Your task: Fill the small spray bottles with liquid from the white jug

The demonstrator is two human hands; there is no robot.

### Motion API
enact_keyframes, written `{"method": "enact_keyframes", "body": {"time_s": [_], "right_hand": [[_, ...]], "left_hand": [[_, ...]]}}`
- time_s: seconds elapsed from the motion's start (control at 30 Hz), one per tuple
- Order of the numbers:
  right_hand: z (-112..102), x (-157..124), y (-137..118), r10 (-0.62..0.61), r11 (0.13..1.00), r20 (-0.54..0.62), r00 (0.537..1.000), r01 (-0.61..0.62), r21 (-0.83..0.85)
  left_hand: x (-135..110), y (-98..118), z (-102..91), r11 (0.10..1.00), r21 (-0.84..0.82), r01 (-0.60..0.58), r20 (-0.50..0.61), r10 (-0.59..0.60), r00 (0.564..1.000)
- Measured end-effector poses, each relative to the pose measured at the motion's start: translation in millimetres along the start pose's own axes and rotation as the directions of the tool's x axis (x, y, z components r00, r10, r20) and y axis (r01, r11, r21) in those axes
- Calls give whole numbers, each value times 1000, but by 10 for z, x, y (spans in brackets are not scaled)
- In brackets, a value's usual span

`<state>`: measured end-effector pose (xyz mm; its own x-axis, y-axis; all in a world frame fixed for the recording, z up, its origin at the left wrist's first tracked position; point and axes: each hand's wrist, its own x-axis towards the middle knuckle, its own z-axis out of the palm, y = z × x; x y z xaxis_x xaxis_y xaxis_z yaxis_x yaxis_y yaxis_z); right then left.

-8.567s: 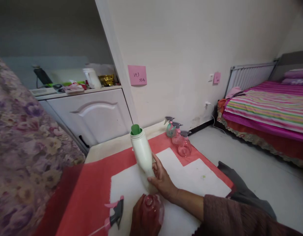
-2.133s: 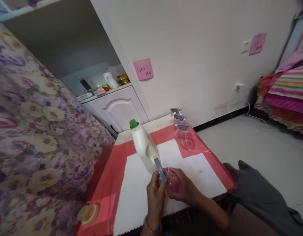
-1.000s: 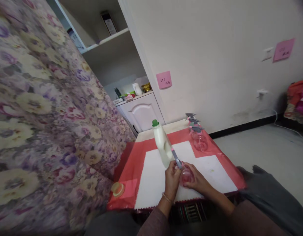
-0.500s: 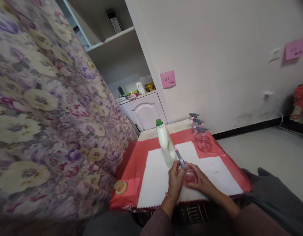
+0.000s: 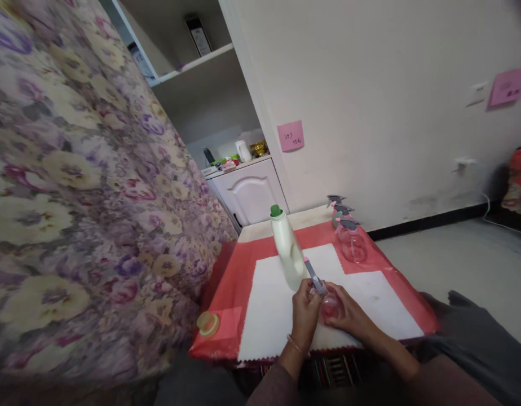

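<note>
A clear pink spray bottle (image 5: 331,307) with a grey trigger head is between my two hands, low over the white cloth (image 5: 269,316). My left hand (image 5: 305,313) is closed at its neck, fingers on the spray head (image 5: 314,277). Wrapped round the bottle's round body is my right hand (image 5: 349,316). Just beyond my left hand stands a pale green detergent jug (image 5: 287,248), its cap off and a green spout showing at the mouth. The lower edge of the jug is partly hidden by my left hand.
Several more spray bottles (image 5: 354,247) line the table's right back edge. A pale round cap (image 5: 208,323) lies at the left front corner on the red tablecloth (image 5: 226,282). A floral curtain (image 5: 116,225) hangs close on the left; a wall with a pink note (image 5: 291,136) is behind.
The view has shifted slightly. Both hands keep their hold on the spray bottle, with no clear change in grip; the jug and the other bottles stay in place.
</note>
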<state>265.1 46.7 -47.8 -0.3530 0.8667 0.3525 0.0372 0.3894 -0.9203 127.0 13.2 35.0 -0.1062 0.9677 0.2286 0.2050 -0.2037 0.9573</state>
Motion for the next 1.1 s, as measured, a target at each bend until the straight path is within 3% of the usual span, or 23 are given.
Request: {"method": "enact_keyframes", "body": {"time_s": [0.53,0.87,1.1], "right_hand": [[-20,-16,-145,59,997,33,998,-61,53],[-8,-60,-148,106,994,11,994,-106,-13],[-7,-78,-236,168,986,8,986,-168,-13]], "left_hand": [[-17,-13,-16,999,-4,50,-17,-50,999],[-39,-18,-18,995,-6,103,-2,-103,995],[-37,2,-44,987,121,103,-2,-103,995]]}}
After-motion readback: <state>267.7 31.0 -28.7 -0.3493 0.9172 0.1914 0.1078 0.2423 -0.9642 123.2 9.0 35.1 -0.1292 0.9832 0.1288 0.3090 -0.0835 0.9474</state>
